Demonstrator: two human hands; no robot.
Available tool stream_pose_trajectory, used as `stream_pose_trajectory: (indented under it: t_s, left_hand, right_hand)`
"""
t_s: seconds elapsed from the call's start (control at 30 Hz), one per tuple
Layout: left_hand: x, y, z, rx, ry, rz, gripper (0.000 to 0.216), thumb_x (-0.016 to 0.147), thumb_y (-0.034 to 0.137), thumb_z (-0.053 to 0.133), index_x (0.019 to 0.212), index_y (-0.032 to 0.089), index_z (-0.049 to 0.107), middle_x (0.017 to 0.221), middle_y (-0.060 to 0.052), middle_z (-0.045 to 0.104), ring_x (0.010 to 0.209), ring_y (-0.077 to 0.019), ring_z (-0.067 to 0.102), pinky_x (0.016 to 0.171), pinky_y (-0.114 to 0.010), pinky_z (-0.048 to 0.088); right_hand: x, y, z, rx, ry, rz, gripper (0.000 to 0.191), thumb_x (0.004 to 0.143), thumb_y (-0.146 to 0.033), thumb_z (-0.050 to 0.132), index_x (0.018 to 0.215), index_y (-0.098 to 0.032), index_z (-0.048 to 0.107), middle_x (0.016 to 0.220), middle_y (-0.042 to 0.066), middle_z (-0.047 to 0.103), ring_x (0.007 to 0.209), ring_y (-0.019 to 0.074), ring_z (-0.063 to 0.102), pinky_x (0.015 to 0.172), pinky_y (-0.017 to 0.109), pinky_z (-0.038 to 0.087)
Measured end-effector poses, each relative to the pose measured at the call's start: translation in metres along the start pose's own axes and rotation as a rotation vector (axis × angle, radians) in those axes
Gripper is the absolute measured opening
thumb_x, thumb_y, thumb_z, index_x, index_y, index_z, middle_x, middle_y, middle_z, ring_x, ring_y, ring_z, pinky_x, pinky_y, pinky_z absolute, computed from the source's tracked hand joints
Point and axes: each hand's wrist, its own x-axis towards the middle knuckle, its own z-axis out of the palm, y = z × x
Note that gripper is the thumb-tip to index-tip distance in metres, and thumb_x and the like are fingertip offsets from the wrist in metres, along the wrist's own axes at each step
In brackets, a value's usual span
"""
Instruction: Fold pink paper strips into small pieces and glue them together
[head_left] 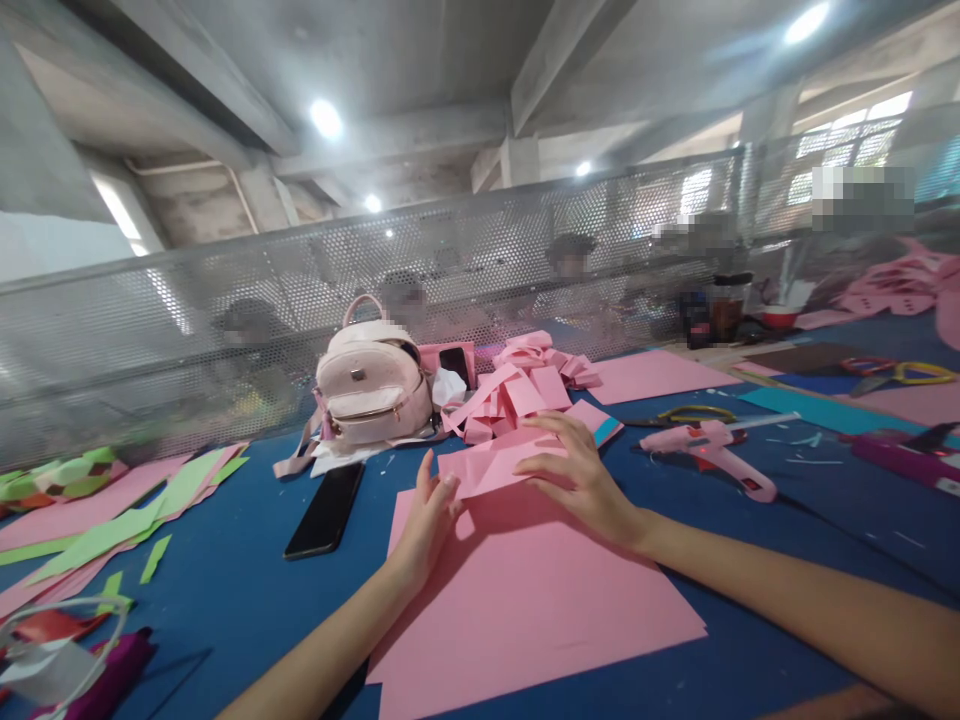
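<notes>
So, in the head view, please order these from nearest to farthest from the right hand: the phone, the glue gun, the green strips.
1. Glue gun, just to the right of the right hand.
2. Phone, to the left, beyond the left hand.
3. Green strips, at the far left.

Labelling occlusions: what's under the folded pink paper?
A large pink sheet on the blue table. Anything between is hidden by the folded paper, left hand and right hand.
</notes>
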Motion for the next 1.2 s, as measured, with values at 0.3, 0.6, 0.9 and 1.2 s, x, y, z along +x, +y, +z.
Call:
stream_pose_trajectory:
  t_s: [0.3,0.6,0.9,1.2]
  left_hand:
    - [0.002,0.004,-0.007,0.124,0.035,0.058,0.081,0.085,0.053,0.067,0.152,0.034,0.027,0.153,-0.012,0.04,0.141,-0.031,0.041,0.11,-0.045,0.041]
    - [0.004,0.011,-0.013,0.695,-0.082,0.415,0.012,0.082,0.027,0.065,0.073,0.021,0.062,0.134,-0.009,0.057,0.129,-0.0309,0.051,0.111,-0.051,0.036]
    - [0.004,0.007,-0.009,0.93,-0.203,0.544,0.004,0.084,0.026,0.067,0.081,0.024,0.067,0.1,-0.005,0.069,0.106,-0.0258,0.061,0.11,-0.052,0.032]
    - [0.007,0.017,-0.006,1.051,-0.29,0.473,0.023,0.079,0.034,0.074,0.064,0.022,0.062,0.086,-0.002,0.068,0.095,-0.0236,0.062,0.117,-0.059,0.013]
  right_hand:
    - [0.002,0.0,-0.003,-0.007,-0.041,-0.054,0.018,0.095,-0.018,0.061,0.096,-0.029,0.076,0.13,0.007,0.061,0.126,0.0279,0.048,0.105,0.051,0.035]
    - [0.002,0.015,-0.005,-0.169,-0.123,-0.271,0.027,0.094,-0.008,0.056,0.097,-0.028,0.074,0.117,0.003,0.07,0.12,0.0234,0.053,0.103,0.045,0.036]
    - [-0.002,0.003,0.005,-0.357,-0.221,-0.518,0.019,0.096,-0.012,0.055,0.1,-0.023,0.07,0.116,0.003,0.072,0.119,0.0206,0.057,0.101,0.038,0.038]
    - [-0.007,-0.003,0.02,-0.348,-0.205,-0.58,0.018,0.096,-0.013,0.055,0.1,-0.022,0.07,0.103,0.004,0.073,0.107,0.0198,0.061,0.1,0.036,0.042]
